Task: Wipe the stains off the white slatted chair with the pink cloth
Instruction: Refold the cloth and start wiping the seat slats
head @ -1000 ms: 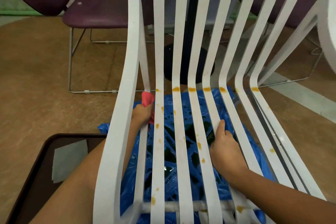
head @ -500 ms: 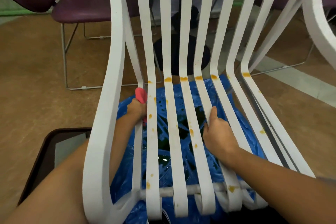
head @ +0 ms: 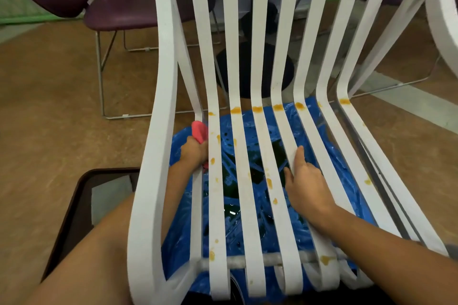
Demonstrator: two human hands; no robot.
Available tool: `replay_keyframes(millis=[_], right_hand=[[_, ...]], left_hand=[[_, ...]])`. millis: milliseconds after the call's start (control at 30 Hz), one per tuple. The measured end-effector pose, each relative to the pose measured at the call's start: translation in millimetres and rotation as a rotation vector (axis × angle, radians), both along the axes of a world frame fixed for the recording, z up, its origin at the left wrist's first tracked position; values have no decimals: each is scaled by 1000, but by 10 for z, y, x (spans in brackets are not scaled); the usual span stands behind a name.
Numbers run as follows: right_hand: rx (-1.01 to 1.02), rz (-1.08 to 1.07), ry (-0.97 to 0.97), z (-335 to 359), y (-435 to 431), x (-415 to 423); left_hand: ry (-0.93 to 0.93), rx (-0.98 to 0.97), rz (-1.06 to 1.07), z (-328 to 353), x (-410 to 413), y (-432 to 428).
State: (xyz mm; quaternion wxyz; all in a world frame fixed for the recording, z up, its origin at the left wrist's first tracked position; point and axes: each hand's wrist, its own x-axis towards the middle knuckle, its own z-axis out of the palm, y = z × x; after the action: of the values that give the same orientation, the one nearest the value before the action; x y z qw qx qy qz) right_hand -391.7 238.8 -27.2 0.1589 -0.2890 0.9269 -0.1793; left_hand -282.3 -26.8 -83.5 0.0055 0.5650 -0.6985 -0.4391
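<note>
Wipe status: pink cloth (head: 199, 131) at leftmost slat of white slatted chair (head: 165, 57).
Left hand (head: 194, 153) grips the cloth, reaching in between frame and slat; right hand (head: 303, 182) lies flat on middle slats, fingers relaxed. Orange stains (head: 269, 183) between the hands, blue plastic (head: 250, 129) beneath them.

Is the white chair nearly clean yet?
Not nearly. The thin slat beside the pink cloth looks spotless, maybe done. The left hand grips the cloth there while the right hand rests on the middle slats. Left: orange stains along the seat bend and down most other slats.
</note>
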Motion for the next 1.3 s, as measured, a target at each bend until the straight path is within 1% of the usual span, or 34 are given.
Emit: replay_keyframes(millis=[200, 333, 400, 500, 567, 667, 767, 833, 933, 1000, 1067, 1133, 1300], right_hand=[[-13, -5, 17, -6, -24, 20], [-18, -10, 24, -5, -26, 30], [-11, -10, 22, 8, -24, 30], [14, 15, 49, -2, -29, 36], [14, 13, 42, 4, -24, 41], [20, 8, 33, 5, -23, 46], [23, 7, 35, 10, -22, 46], [18, 5, 29, 12, -24, 49], [13, 3, 21, 25, -25, 54], [18, -4, 24, 33, -26, 63], [16, -8, 24, 34, -31, 65], [24, 1, 27, 27, -32, 59], [6, -7, 4, 13, -31, 55]], left_hand=[[19, -61, 7, -14, 257, 363], [7, -51, -50, -78, 597, 677], [-17, 26, -105, -133, 801, 793], [0, 302, -171, -222, 1165, 871], [-69, 435, -239, -386, 1427, 867], [-174, 600, -353, -146, 1553, 1038], [-142, 675, -410, 11, 1524, 1119], [-103, 600, -416, 44, 1499, 1138], [-88, 414, -433, -21, 1525, 1141], [-90, 294, -387, -99, 1510, 1132], [-142, 176, -328, -138, 1429, 1107], [-159, 141, -275, -170, 1297, 1027], [-108, 117, -168, -160, 850, 690]])
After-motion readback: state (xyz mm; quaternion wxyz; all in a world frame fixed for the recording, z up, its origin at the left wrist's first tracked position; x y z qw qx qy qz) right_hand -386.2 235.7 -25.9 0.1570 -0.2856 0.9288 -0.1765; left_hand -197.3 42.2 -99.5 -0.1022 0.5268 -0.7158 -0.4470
